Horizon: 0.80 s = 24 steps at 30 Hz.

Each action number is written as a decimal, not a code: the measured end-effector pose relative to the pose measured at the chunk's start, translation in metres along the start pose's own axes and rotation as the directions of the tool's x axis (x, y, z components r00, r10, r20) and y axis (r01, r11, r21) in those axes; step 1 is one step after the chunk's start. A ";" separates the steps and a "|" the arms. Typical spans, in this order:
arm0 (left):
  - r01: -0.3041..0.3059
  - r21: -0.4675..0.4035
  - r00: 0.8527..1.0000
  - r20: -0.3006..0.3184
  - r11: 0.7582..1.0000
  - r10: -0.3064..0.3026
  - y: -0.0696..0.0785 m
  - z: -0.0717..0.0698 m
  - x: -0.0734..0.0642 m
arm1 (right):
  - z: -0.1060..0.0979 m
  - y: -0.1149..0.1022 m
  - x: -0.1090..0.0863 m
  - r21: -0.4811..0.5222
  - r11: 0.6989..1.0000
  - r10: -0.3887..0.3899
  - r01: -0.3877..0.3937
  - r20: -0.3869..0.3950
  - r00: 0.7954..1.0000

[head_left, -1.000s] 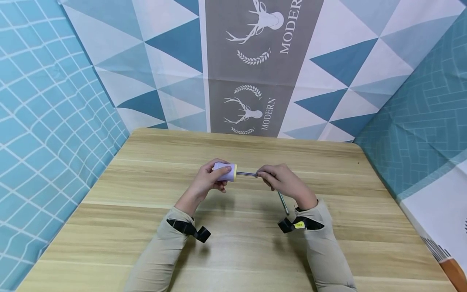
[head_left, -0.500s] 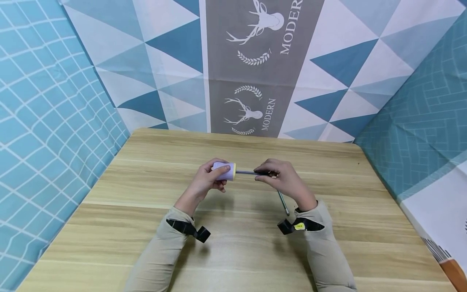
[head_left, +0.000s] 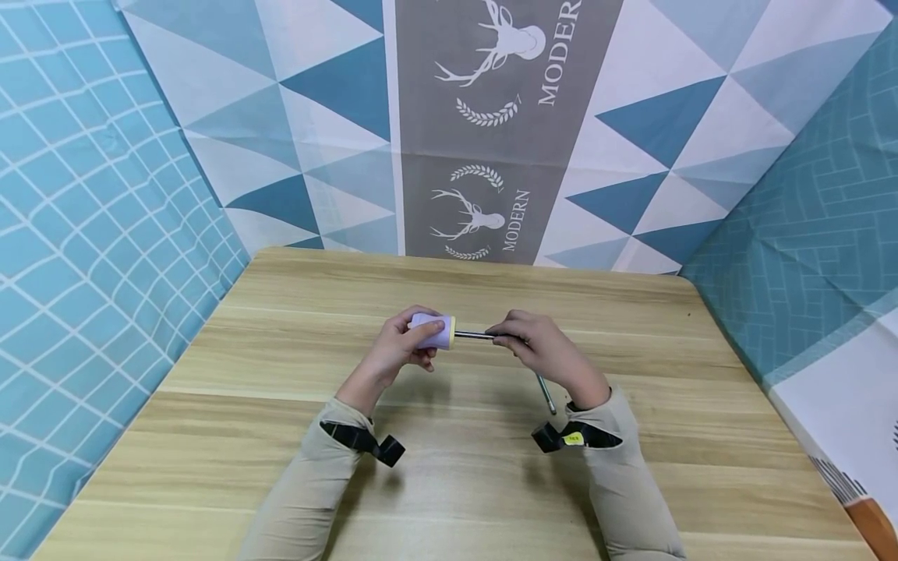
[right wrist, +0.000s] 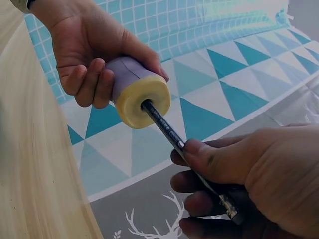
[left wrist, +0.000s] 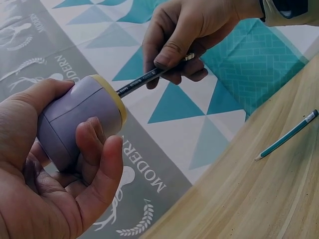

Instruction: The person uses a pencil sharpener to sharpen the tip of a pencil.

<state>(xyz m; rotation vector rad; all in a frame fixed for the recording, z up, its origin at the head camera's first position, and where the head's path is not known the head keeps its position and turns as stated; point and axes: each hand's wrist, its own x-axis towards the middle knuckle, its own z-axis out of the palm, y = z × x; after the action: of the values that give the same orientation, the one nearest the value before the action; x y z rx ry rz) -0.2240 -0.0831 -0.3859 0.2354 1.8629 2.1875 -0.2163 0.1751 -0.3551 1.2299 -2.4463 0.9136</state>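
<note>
My left hand (head_left: 393, 349) grips a lilac pencil sharpener (left wrist: 82, 117) with a yellow end face, thumb along its top and fingers underneath. A dark pencil (right wrist: 164, 127) with printed lettering has its front end in the hole of that yellow face, so its point is hidden. With thumb and fingers, my right hand (head_left: 543, 347) pinches the pencil toward its metal-capped rear end, seen in the right wrist view. Both hands are held up over the table, the sharpener lying sideways with its hole facing right. A green pencil (left wrist: 286, 135) lies on the table below my right hand.
The wooden table (head_left: 449, 483) reaches back to a patterned cloth wall (head_left: 337, 132). Blue gridded cloth (head_left: 84, 234) hangs at the left, and teal cloth (head_left: 793, 257) at the right. Both wrists wear black straps with small cameras.
My right fingers loosened and straightened along the dark pencil half a second ago, and now curl on it again with the hand turned. My left hand and the sharpener stay nearly still.
</note>
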 end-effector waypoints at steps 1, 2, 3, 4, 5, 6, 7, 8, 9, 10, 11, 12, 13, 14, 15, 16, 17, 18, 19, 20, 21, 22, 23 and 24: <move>0.001 0.001 1.000 0.003 1.000 -0.001 0.000 0.000 0.000 | -0.001 0.000 0.000 -0.002 1.000 0.007 -0.007 0.012 1.000; 0.003 0.001 1.000 0.006 1.000 -0.003 0.000 -0.001 0.000 | -0.002 -0.001 0.000 -0.006 1.000 0.016 -0.015 0.028 0.999; 0.003 -0.001 1.000 0.007 1.000 -0.003 0.000 -0.001 0.001 | -0.003 -0.001 -0.001 -0.006 1.000 0.029 -0.029 0.043 0.999; 0.000 -0.004 1.000 0.004 1.000 0.000 0.000 -0.002 0.001 | -0.005 -0.001 -0.001 -0.006 0.999 0.043 -0.043 0.054 0.998; -0.003 -0.012 1.000 0.000 1.000 0.003 0.000 -0.002 0.001 | -0.007 -0.002 -0.002 -0.003 0.998 0.058 -0.058 0.063 0.996; -0.007 -0.021 1.000 -0.006 1.000 0.007 0.001 -0.003 0.000 | -0.009 -0.002 -0.003 -0.001 0.997 0.072 -0.072 0.070 0.995; -0.012 -0.030 1.000 -0.013 0.999 0.011 0.001 -0.004 0.000 | -0.012 -0.001 -0.004 0.002 0.997 0.082 -0.083 0.074 0.994; -0.017 -0.041 1.000 -0.020 0.999 0.017 0.002 -0.005 0.000 | -0.014 -0.001 -0.005 0.006 0.996 0.093 -0.093 0.077 0.993; -0.023 -0.051 0.999 -0.026 0.998 0.022 0.002 -0.006 0.000 | -0.016 0.000 -0.007 0.011 0.995 0.103 -0.104 0.075 0.992; -0.026 -0.059 0.999 -0.029 0.998 0.024 0.003 -0.007 0.000 | -0.018 0.001 -0.008 0.011 0.994 0.110 -0.111 0.072 0.991; -0.026 -0.065 0.999 -0.028 0.998 0.024 0.003 -0.008 -0.001 | -0.019 0.002 -0.009 0.016 0.993 0.114 -0.115 0.075 0.991; -0.025 -0.068 0.999 -0.025 0.997 0.023 0.003 -0.009 -0.001 | -0.020 0.002 -0.010 0.019 0.993 0.117 -0.118 0.076 0.990; -0.023 -0.069 1.000 -0.021 0.997 0.021 0.003 -0.009 -0.001 | -0.022 0.003 -0.011 0.023 0.992 0.120 -0.122 0.081 0.989; -0.020 -0.069 1.000 -0.017 0.997 0.019 0.004 -0.009 -0.001 | -0.022 0.003 -0.011 0.027 0.991 0.127 -0.130 0.086 0.988; -0.018 -0.067 1.000 -0.013 0.998 0.017 0.004 -0.009 -0.001 | -0.023 0.004 -0.012 0.028 0.990 0.135 -0.138 0.090 0.987; -0.016 -0.064 1.000 -0.010 0.998 0.015 0.004 -0.009 -0.001 | -0.024 0.004 -0.012 0.030 0.989 0.144 -0.147 0.098 0.985; -0.014 -0.063 1.000 -0.009 0.998 0.014 0.004 -0.009 -0.001 | -0.025 0.003 -0.012 0.032 0.987 0.155 -0.159 0.107 0.982; -0.014 -0.061 1.000 -0.006 0.998 0.014 0.003 -0.009 0.000 | -0.026 0.003 -0.011 0.034 0.984 0.168 -0.173 0.115 0.979; -0.014 -0.060 1.000 -0.005 0.998 0.014 0.003 -0.009 0.000 | -0.027 0.002 -0.012 0.039 0.980 0.186 -0.193 0.127 0.974; -0.014 -0.058 1.000 -0.005 0.998 0.014 0.003 -0.009 0.000 | -0.028 0.002 -0.011 0.041 0.977 0.204 -0.211 0.136 0.970; -0.014 -0.056 1.000 -0.005 0.998 0.014 0.003 -0.009 0.000 | -0.028 0.002 -0.011 0.042 0.972 0.221 -0.229 0.143 0.965; -0.014 -0.056 1.000 -0.005 0.998 0.014 0.003 -0.009 0.000 | -0.029 0.002 -0.012 0.043 0.969 0.235 -0.243 0.147 0.961; -0.013 -0.057 1.000 -0.006 0.998 0.013 0.003 -0.009 0.000 | -0.030 0.003 -0.012 0.042 0.966 0.247 -0.255 0.150 0.957; -0.014 -0.056 1.000 -0.006 0.998 0.014 0.003 -0.009 0.000 | -0.030 0.003 -0.013 0.041 0.963 0.258 -0.267 0.151 0.954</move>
<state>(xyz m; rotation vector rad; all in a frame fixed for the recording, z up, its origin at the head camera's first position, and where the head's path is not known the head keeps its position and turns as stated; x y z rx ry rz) -0.2272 -0.0920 -0.3846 0.2328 1.8046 2.2484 -0.2125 0.2040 -0.3392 1.0371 -2.7665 1.0053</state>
